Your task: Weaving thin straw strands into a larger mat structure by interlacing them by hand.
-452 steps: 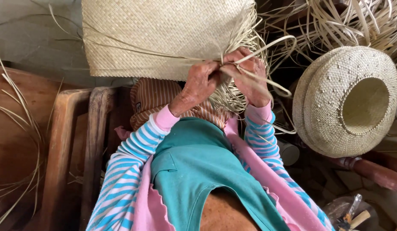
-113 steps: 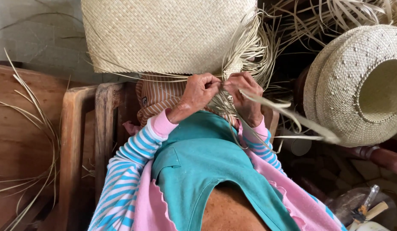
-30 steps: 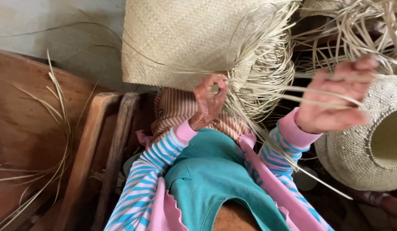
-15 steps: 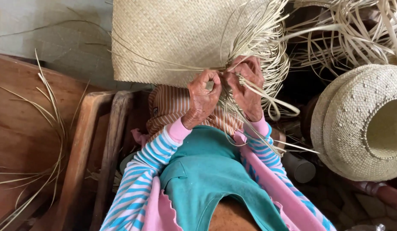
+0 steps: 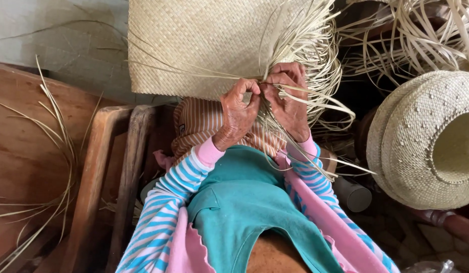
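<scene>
— Woven mat (image 5: pixel 204 45) of pale palm straw hangs over the person's knees, its plaited part lying up and away from the hands, its unwoven edge right at them.

— And the loose ends?

— Loose strips (image 5: pixel 315 101) fan out from that edge toward the right and downward; a few long ones run leftward across the mat's face.

— What are the fingers doing?

— Left hand (image 5: pixel 238 114) has thumb and forefinger pinched narrow on a strip at the edge. Right hand (image 5: pixel 289 103) is closed around several strips just beside it; the two hands touch at the fingertips. Both are equally near the edge.

— Around them?

— Striped cloth (image 5: pixel 199 124) lies beneath the hands on the lap. A finished straw hat (image 5: pixel 421 141) sits well to the right, crown opening showing. More straw bundles (image 5: pixel 421 35) lie above it. A wooden chair frame (image 5: pixel 113 177) stands to the left, with stray strips (image 5: pixel 57 151) beside it.
</scene>
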